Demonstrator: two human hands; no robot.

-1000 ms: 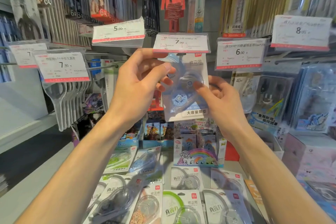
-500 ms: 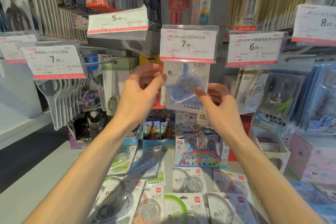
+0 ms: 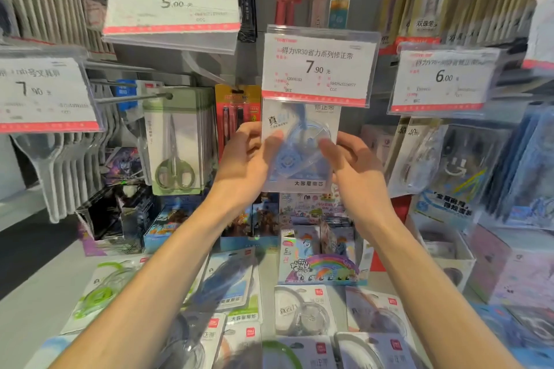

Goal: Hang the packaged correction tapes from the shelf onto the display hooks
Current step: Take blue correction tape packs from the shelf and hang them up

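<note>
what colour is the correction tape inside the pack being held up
Blue, a translucent blue dispenser in the held correction tape pack, seen in the head view.

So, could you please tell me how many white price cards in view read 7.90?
2: the far-left white price card and the centre white price card, directly above the blue correction tape package. The cut-off card at the right edge is unreadable.

Both hands (image 3: 299,165) holding blue correction tape pack (image 3: 299,147), apparently under price tag (image 3: 319,66)

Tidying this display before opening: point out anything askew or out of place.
The 5.00 price tag sits tilted, its edge ragged. Correction tape packs lie loose and overlapping on the shelf, not on hooks.
</note>
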